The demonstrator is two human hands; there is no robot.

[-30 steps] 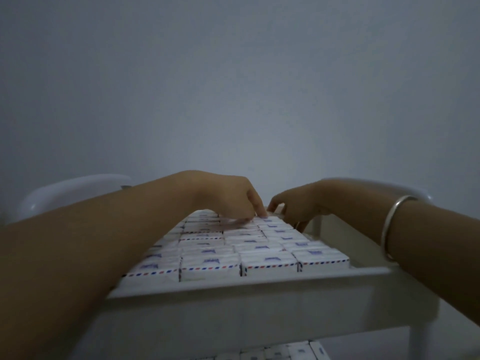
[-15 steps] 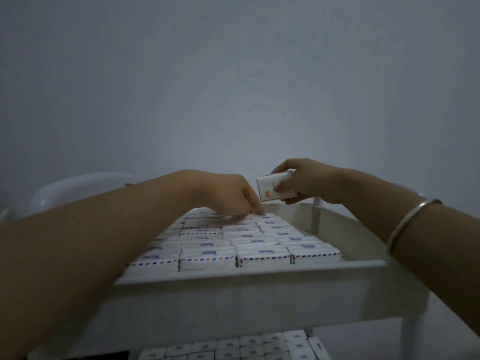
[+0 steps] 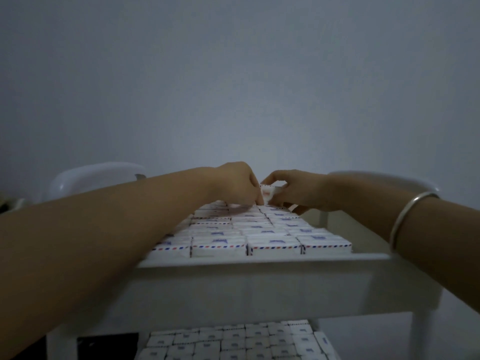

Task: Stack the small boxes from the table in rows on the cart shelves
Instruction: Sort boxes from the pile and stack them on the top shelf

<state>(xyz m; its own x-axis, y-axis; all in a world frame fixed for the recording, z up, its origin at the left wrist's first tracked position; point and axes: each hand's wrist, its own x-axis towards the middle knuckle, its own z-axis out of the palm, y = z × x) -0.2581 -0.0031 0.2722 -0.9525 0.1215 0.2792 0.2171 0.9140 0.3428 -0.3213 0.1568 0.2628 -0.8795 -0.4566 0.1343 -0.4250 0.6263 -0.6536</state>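
The right hand (image 3: 293,192) has its fingers (image 3: 272,178) clamped on one small box (image 3: 268,194), held tilted just above the far edge of the cart's top shelf (image 3: 246,263), right beside the left hand (image 3: 233,185). The left hand's fingers bend down onto the far end of the rows of boxes (image 3: 246,229); whether they pinch anything or only press cannot be told. The rows look tightly packed, so a box pushed in at an angle could likely catch on a neighbour, ride up, or shove the far row out of line. A forearm dragging across the near boxes could probably shift them too. The gap the held box is meant for is hidden behind both hands. The light is dim and the far boxes blur together. The lower shelf boxes (image 3: 233,341) are cut off at the bottom, and no table shows. A bracelet (image 3: 407,219) circles the right wrist.
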